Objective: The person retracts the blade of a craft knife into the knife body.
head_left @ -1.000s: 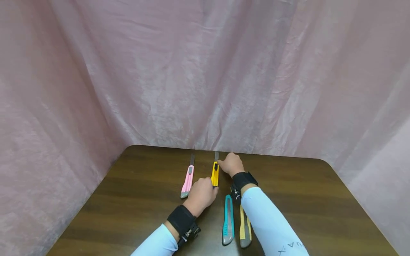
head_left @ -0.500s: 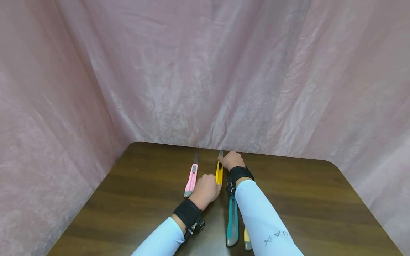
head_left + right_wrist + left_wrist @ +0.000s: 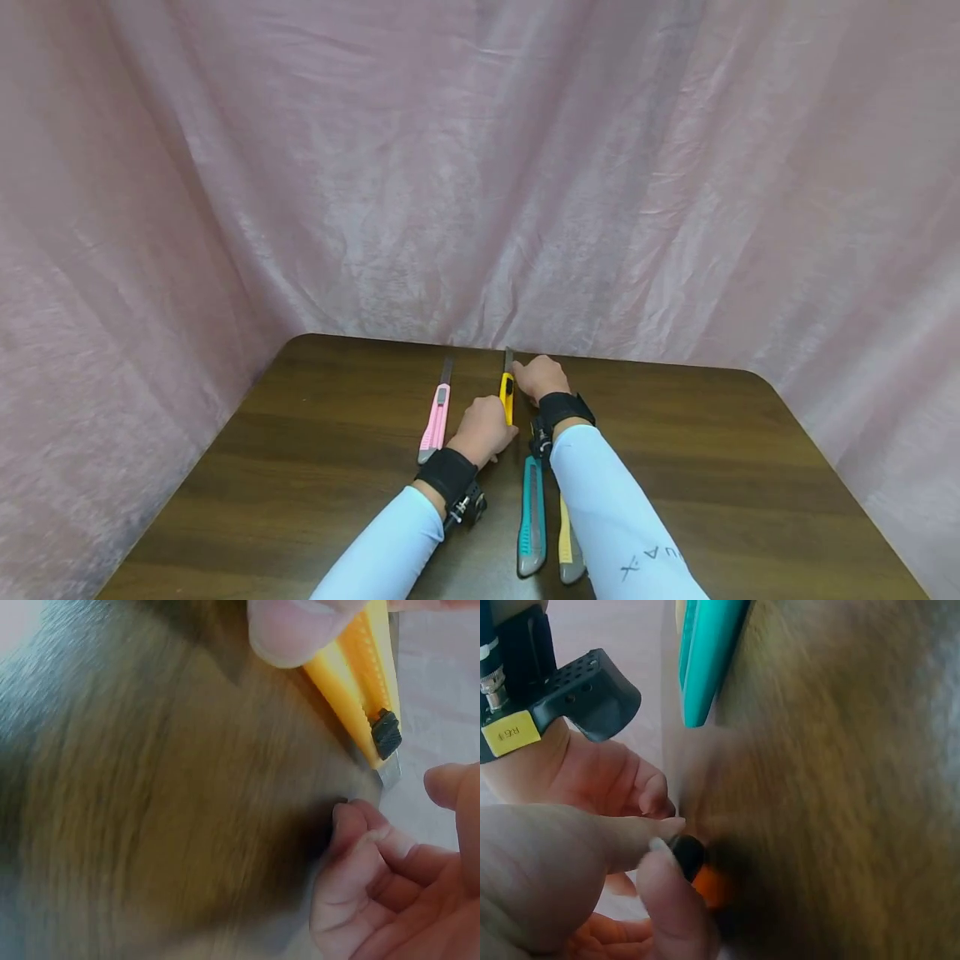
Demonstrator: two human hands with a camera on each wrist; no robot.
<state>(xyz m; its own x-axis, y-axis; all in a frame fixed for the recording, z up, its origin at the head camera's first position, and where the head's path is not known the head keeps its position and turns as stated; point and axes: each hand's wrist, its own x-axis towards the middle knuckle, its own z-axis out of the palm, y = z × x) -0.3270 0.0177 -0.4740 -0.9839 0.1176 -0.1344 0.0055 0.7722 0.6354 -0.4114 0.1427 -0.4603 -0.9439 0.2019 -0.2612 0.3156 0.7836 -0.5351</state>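
In the head view a yellow utility knife (image 3: 507, 400) points its extended blade toward the table's far edge. My left hand (image 3: 483, 427) grips its rear end; the left wrist view has thumb and forefinger pinching the knife's black end (image 3: 688, 855). Beside the blade is my right hand (image 3: 542, 379). In the right wrist view its thumb (image 3: 444, 784) stands apart from the loosely bent fingers (image 3: 356, 832), with nothing held between them. The black slider (image 3: 386, 735) and part of the blade (image 3: 389, 772) show there. Whether the knife touches the table is unclear.
A pink utility knife (image 3: 435, 421), blade out, lies left of my left hand. Nearer to me lie a teal utility knife (image 3: 532, 521) and a pale yellow one (image 3: 566, 537), partly under my right forearm. Behind the brown table (image 3: 337, 400) hangs a pink curtain (image 3: 480, 183).
My left hand has moved a little forward with the yellow utility knife. The right forearm has shifted left, covering more of the pale yellow knife. The head view has swayed slightly.
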